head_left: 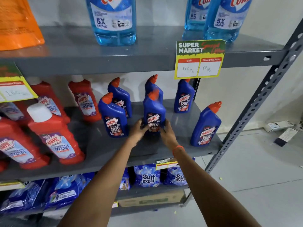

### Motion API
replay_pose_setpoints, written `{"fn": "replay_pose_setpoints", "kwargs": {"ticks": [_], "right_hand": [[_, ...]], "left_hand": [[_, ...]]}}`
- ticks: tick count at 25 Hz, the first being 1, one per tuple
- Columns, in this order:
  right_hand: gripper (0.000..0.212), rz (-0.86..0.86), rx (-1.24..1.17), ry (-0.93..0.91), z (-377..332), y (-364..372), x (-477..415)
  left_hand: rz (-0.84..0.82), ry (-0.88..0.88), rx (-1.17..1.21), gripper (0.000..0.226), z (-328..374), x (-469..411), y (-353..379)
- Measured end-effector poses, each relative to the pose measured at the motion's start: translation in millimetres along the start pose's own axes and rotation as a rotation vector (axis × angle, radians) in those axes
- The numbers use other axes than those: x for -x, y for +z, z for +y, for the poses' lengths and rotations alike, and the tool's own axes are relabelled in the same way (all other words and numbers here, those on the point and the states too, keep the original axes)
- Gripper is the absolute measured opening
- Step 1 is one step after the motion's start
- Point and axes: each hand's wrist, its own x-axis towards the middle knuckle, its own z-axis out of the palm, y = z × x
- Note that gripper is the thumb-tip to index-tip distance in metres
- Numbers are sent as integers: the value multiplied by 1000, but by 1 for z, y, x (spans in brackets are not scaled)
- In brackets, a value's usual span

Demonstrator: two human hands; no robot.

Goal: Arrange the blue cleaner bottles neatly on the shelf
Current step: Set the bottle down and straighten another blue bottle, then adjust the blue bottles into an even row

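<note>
Several blue cleaner bottles with orange caps stand on the grey middle shelf. My left hand and my right hand clasp the base of the centre bottle from both sides; it stands upright on the shelf. Another blue bottle stands just left of it, with one behind that. A further bottle is behind the held one. One bottle stands at the back right under the price tag, and one is near the front right corner.
Red cleaner bottles fill the shelf's left half. Light-blue glass cleaner bottles and an orange bag sit on the shelf above. A price tag hangs from its edge. Detergent packs lie below. A metal upright borders the right.
</note>
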Motion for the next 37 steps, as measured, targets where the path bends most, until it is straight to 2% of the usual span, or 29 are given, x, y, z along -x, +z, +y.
{"fn": "replay_pose_setpoints", "kwargs": {"ticks": [4, 9, 16, 24, 26, 29, 31, 34, 37], "right_hand": [[38, -42, 74, 9, -3, -18, -3], [38, 1, -4, -17, 20, -36, 28], [31, 0, -2, -64, 47, -49, 55], [45, -68, 51, -115, 42, -51, 58], [50, 17, -40, -136, 36, -48, 65], [50, 321, -105, -301, -1, -37, 75], [44, 440, -63, -473, -38, -29, 75], [40, 447, 16, -689, -78, -4, 78], [40, 416, 157, -850, -92, 26, 78]], "left_hand": [[-47, -31, 4, 44, 15, 15, 4], [77, 44, -92, 41, 3, 47, 31], [79, 84, -73, 32, -9, 83, 42], [120, 105, -44, 35, -12, 85, 45], [127, 122, -66, 47, -11, 88, 43], [225, 218, -151, 68, -2, 92, 30], [401, 343, -168, 65, 15, 95, 15], [643, 464, -114, 57, 33, 92, -12], [735, 307, -16, 57, 18, 85, -44]]}}
